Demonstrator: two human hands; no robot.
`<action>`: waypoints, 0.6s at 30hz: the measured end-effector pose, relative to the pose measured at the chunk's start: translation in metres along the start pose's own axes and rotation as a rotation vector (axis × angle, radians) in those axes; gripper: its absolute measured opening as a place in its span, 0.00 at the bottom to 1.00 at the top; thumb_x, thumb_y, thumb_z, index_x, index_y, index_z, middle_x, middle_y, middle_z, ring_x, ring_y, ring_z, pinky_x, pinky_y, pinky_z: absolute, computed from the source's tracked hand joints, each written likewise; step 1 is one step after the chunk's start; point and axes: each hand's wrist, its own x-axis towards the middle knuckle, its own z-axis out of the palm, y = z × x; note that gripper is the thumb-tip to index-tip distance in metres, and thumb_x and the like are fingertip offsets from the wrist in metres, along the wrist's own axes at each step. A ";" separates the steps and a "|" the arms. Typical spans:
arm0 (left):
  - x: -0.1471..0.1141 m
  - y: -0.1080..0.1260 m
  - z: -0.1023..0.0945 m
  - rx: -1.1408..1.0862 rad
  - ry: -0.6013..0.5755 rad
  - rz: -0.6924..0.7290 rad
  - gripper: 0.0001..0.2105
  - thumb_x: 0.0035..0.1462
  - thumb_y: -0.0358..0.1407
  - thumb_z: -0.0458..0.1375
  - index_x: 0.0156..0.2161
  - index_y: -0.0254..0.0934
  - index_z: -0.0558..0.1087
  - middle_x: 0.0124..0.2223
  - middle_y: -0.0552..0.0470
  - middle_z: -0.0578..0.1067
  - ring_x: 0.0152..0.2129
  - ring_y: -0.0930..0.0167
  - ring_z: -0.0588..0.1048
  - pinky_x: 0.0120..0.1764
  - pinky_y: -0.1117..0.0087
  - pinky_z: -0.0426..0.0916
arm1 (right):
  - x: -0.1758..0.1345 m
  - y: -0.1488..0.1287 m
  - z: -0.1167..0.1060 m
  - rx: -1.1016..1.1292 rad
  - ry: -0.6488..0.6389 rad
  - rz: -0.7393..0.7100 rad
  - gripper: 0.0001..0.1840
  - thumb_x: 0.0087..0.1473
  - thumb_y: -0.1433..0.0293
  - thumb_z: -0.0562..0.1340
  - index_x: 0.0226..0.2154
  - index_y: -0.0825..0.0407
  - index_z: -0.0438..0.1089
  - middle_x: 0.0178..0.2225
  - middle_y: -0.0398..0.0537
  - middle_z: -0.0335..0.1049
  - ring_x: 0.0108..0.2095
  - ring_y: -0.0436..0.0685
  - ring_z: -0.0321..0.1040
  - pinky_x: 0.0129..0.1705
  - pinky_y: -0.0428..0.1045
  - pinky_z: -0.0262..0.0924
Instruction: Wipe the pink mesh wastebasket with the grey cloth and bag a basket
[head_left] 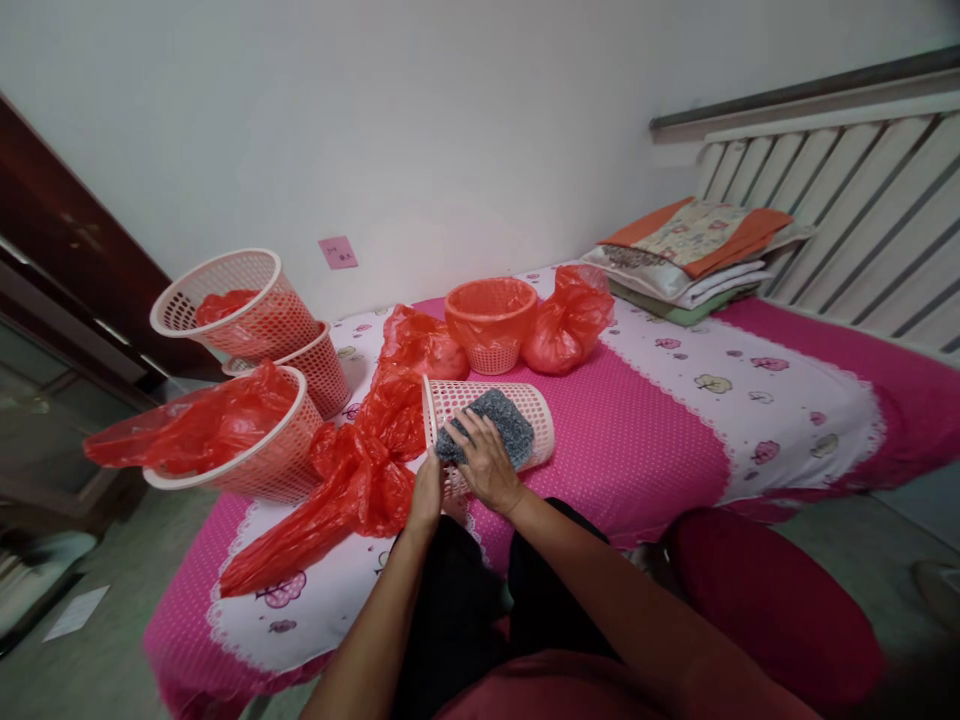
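Note:
A pale pink perforated plastic wastebasket [541,418] lies on its side at the bed's near edge, its mouth facing left. My left hand [426,492] grips it at the rim, the fingertips mostly hidden. Over the basket's upper side is a dark grey, speckled fuzzy cleaning cloth [510,425]. My right hand [486,462] holds this cloth against the basket wall, fingers laid across it. Just left of the rim, crumpled red plastic bags [367,480] spread over the bedcover.
Several more pink baskets [300,440] with red bags stand at left. Behind, a red-lined basket [491,325] sits beside a bunched red bag [566,325]. Folded bedding [690,250] is stacked by the white headboard [847,190]. A dark red round stool [772,600] stands at right.

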 end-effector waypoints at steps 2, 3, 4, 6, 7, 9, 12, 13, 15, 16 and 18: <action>-0.012 -0.012 -0.007 0.061 -0.080 0.059 0.34 0.64 0.63 0.57 0.58 0.35 0.78 0.59 0.37 0.81 0.63 0.54 0.74 0.64 0.51 0.68 | 0.004 0.003 -0.004 0.007 0.000 0.002 0.36 0.67 0.70 0.59 0.74 0.54 0.57 0.76 0.59 0.54 0.77 0.66 0.45 0.77 0.67 0.44; -0.018 -0.017 -0.011 0.095 -0.098 0.086 0.34 0.64 0.62 0.58 0.60 0.35 0.77 0.61 0.37 0.80 0.64 0.54 0.74 0.66 0.50 0.66 | 0.006 0.004 -0.005 0.008 -0.008 -0.003 0.36 0.67 0.69 0.60 0.74 0.54 0.57 0.76 0.60 0.54 0.77 0.66 0.45 0.77 0.66 0.44; -0.023 -0.021 -0.015 0.137 -0.122 0.103 0.35 0.64 0.61 0.58 0.62 0.35 0.76 0.63 0.37 0.78 0.65 0.54 0.73 0.68 0.50 0.64 | 0.008 0.006 -0.006 0.005 -0.016 -0.009 0.35 0.68 0.67 0.60 0.74 0.54 0.57 0.75 0.60 0.55 0.77 0.66 0.46 0.77 0.66 0.44; -0.028 -0.025 -0.021 0.196 -0.152 0.108 0.34 0.64 0.61 0.58 0.62 0.35 0.75 0.63 0.37 0.79 0.65 0.53 0.73 0.69 0.50 0.62 | 0.009 0.009 -0.007 -0.015 -0.026 -0.003 0.35 0.68 0.65 0.61 0.73 0.52 0.58 0.75 0.59 0.56 0.76 0.67 0.47 0.77 0.68 0.41; -0.029 -0.024 -0.024 0.217 -0.168 0.098 0.34 0.64 0.61 0.58 0.61 0.34 0.76 0.61 0.37 0.80 0.63 0.53 0.74 0.68 0.50 0.63 | 0.010 0.011 -0.007 -0.032 -0.022 0.017 0.34 0.68 0.65 0.61 0.73 0.51 0.58 0.75 0.58 0.57 0.76 0.67 0.48 0.77 0.69 0.38; -0.028 -0.021 -0.027 0.236 -0.189 0.070 0.33 0.63 0.62 0.58 0.56 0.34 0.79 0.56 0.38 0.83 0.59 0.52 0.77 0.65 0.51 0.67 | 0.010 0.019 -0.006 -0.068 0.001 0.093 0.33 0.69 0.63 0.61 0.73 0.49 0.59 0.74 0.58 0.59 0.76 0.68 0.49 0.76 0.72 0.34; -0.024 -0.016 -0.028 0.228 -0.199 0.037 0.33 0.62 0.63 0.58 0.52 0.34 0.80 0.50 0.39 0.84 0.52 0.53 0.80 0.61 0.52 0.71 | 0.008 0.039 -0.005 -0.095 0.053 0.241 0.31 0.69 0.63 0.60 0.71 0.49 0.61 0.73 0.59 0.61 0.75 0.70 0.51 0.75 0.75 0.35; -0.023 -0.015 -0.028 0.224 -0.200 0.027 0.33 0.61 0.64 0.59 0.51 0.33 0.80 0.50 0.39 0.84 0.51 0.54 0.80 0.60 0.52 0.71 | 0.006 0.047 -0.005 -0.097 0.068 0.283 0.30 0.70 0.63 0.59 0.71 0.50 0.62 0.73 0.59 0.61 0.74 0.70 0.52 0.74 0.76 0.36; -0.022 -0.016 -0.027 0.223 -0.196 0.004 0.33 0.60 0.64 0.59 0.49 0.33 0.81 0.49 0.38 0.85 0.49 0.54 0.81 0.59 0.53 0.71 | 0.001 0.066 -0.005 -0.100 0.100 0.360 0.29 0.70 0.63 0.58 0.70 0.50 0.63 0.72 0.60 0.62 0.73 0.71 0.53 0.73 0.77 0.38; -0.021 -0.018 -0.027 0.225 -0.191 -0.007 0.33 0.60 0.64 0.59 0.48 0.33 0.81 0.49 0.38 0.85 0.48 0.54 0.81 0.58 0.53 0.72 | -0.003 0.075 -0.005 -0.101 0.123 0.402 0.28 0.70 0.62 0.57 0.69 0.50 0.64 0.72 0.61 0.62 0.73 0.72 0.53 0.73 0.78 0.39; -0.020 -0.023 -0.026 0.219 -0.180 -0.018 0.33 0.60 0.65 0.59 0.48 0.33 0.82 0.48 0.37 0.85 0.47 0.54 0.81 0.58 0.53 0.72 | -0.012 0.092 -0.005 -0.095 0.192 0.485 0.28 0.70 0.61 0.56 0.68 0.52 0.65 0.72 0.63 0.62 0.73 0.73 0.54 0.72 0.77 0.44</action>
